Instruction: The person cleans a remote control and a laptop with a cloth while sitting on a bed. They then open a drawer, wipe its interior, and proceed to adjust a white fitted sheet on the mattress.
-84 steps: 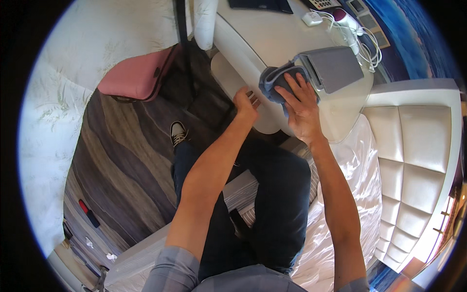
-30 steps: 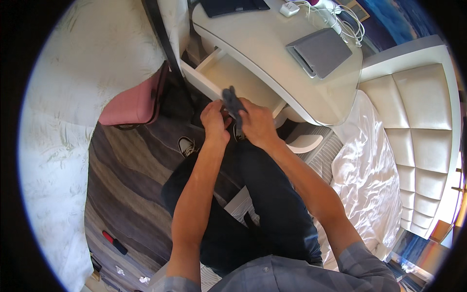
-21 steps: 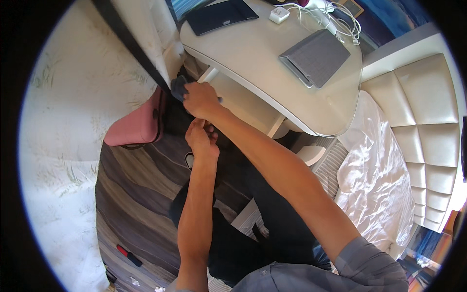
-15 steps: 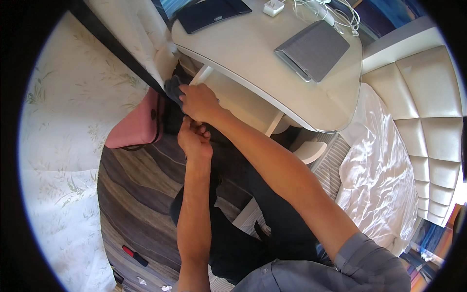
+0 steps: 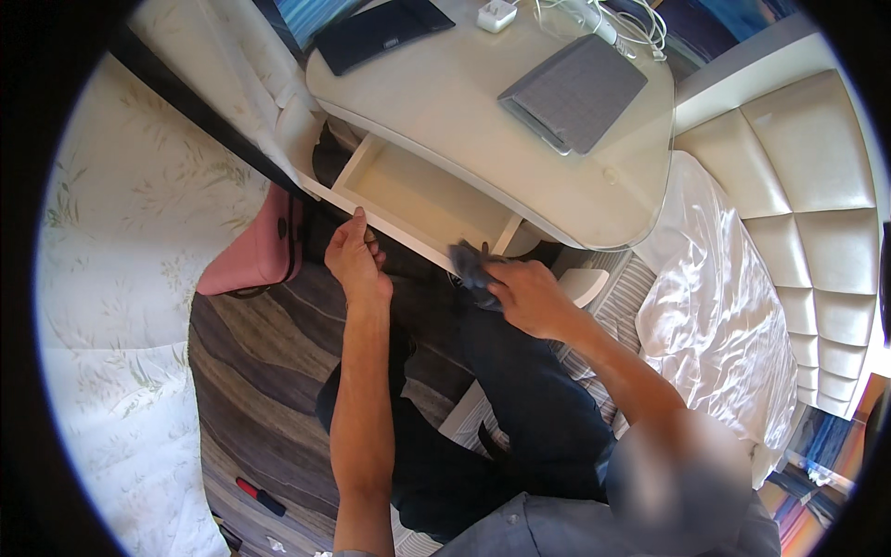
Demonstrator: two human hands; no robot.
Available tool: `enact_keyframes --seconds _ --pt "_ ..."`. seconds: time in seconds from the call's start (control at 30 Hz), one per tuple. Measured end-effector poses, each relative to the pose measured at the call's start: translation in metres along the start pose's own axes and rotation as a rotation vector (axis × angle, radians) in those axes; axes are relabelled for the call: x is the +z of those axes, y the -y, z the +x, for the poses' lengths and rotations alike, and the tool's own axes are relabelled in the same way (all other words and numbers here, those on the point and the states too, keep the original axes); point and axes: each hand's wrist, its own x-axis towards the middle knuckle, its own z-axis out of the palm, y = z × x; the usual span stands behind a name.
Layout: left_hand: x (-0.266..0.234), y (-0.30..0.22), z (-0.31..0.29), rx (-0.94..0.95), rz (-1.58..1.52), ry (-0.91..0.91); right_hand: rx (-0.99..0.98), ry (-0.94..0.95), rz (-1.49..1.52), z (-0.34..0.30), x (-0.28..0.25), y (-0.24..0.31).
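A pale drawer [image 5: 390,190] is pulled out from under the rounded cream desk. My left hand [image 5: 357,265] grips the drawer's front panel near its left end, thumb at the top edge and fingers curled below. Bunched in my right hand [image 5: 534,295] is a dark grey cloth [image 5: 475,271], which lies against the right end of the same front panel. Part of the cloth is hidden by my fingers.
On the desk [image 5: 436,102] are a grey tablet case [image 5: 580,93], a black flat device [image 5: 385,35], a white charger [image 5: 497,14] and tangled cables [image 5: 640,32]. A pink suitcase [image 5: 246,251] stands left by the curtain [image 5: 121,278]. A satin-covered bed [image 5: 715,316] is at right.
My right hand has swept the cloth from the drawer's left end to its right end. My left hand stays at the front panel. The view has shifted slightly.
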Motion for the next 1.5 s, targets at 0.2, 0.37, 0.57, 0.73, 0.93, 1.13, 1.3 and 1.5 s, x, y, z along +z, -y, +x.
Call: enact_keyframes --seconds 0.2,0.37,0.57,0.73,0.93,1.13,1.3,1.5 --pt "-0.003 -0.005 0.007 0.065 0.086 -0.014 -0.039 -0.363 0.032 0.035 0.002 0.019" --pt "-0.011 -0.007 0.008 0.058 0.118 -0.042 0.010 -0.352 0.079 0.161 0.045 0.035" --pt "-0.002 -0.007 0.003 0.034 0.087 0.024 0.013 -0.102 0.300 0.220 0.071 0.029" --pt "-0.009 -0.009 0.005 0.022 0.082 0.008 -0.015 0.054 0.194 0.177 0.055 0.017" --pt "-0.009 -0.008 0.008 0.025 0.083 -0.006 -0.084 0.143 -0.093 0.095 0.031 -0.030" --pt "-0.005 -0.009 0.010 0.059 0.110 -0.027 -0.098 0.239 -0.429 0.085 0.002 0.008" --pt "-0.010 -0.006 0.014 0.075 0.097 0.000 -0.030 -0.139 -0.471 0.094 0.021 0.023" --pt "-0.009 0.004 0.017 0.134 0.074 0.014 -0.344 0.072 -0.305 0.123 0.045 -0.043"
